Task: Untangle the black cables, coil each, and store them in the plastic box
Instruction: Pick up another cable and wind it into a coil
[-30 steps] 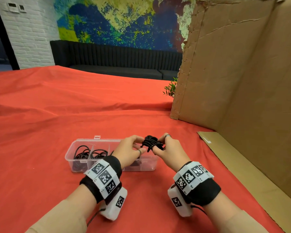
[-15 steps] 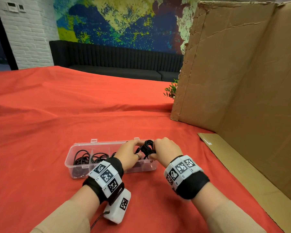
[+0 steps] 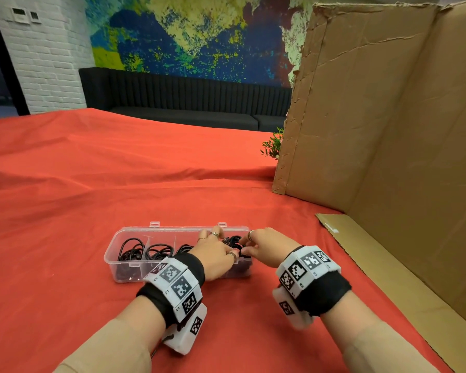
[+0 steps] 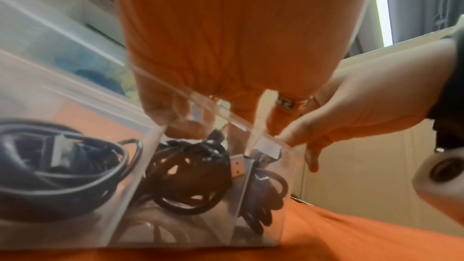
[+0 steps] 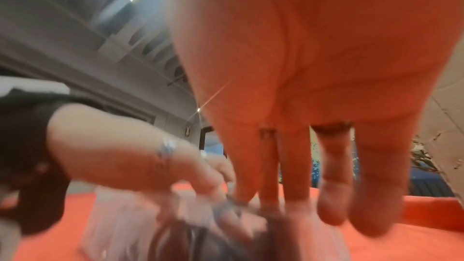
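Note:
A clear plastic box point(image 3: 124, 273) lies on the red cloth, and its left compartments hold coiled black cables point(image 3: 145, 250). Both hands are over its right end. My left hand point(image 3: 215, 251) reaches down into the box, its fingers and thumb pinching a coiled black cable point(image 3: 233, 240) that sits low inside. My right hand point(image 3: 264, 244) has straight fingers point(image 5: 291, 176) pointing down and touching that coil. In the left wrist view the coil point(image 4: 193, 158) shows through the box wall point(image 4: 175, 235) under my fingertips point(image 4: 175, 122). The right wrist view is blurred.
A tall cardboard screen point(image 3: 388, 117) stands at the right, with a flat cardboard flap point(image 3: 388, 265) on the cloth beside the box. A small green plant point(image 3: 272, 144) peeks from behind it. Red cloth point(image 3: 92, 184) spreads to the left and beyond the box.
Both hands have moved down and slightly left, bringing the coiled cable from above the box's right end down into the box.

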`<state>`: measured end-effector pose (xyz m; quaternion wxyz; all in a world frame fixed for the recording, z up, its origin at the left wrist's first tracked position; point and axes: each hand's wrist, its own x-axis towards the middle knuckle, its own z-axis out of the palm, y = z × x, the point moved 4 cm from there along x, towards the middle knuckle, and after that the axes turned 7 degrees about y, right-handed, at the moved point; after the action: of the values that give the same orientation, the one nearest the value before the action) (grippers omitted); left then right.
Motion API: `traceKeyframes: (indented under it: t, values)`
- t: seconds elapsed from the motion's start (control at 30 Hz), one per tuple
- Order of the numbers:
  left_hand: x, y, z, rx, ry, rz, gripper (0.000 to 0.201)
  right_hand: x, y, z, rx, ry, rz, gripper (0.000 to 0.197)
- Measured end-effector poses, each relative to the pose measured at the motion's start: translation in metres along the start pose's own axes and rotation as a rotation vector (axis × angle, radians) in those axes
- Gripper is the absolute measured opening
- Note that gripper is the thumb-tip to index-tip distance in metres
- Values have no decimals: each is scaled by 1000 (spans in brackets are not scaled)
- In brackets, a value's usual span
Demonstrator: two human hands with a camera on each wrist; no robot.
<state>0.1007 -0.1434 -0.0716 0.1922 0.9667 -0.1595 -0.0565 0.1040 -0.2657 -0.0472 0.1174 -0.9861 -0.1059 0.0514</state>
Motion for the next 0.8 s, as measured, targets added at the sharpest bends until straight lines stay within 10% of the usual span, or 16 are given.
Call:
traceKeyframes:
  t: [0.8]
  values:
    - [-3, -5, -4, -77, 48, 70, 28, 13, -6, 14, -377, 37, 21, 32]
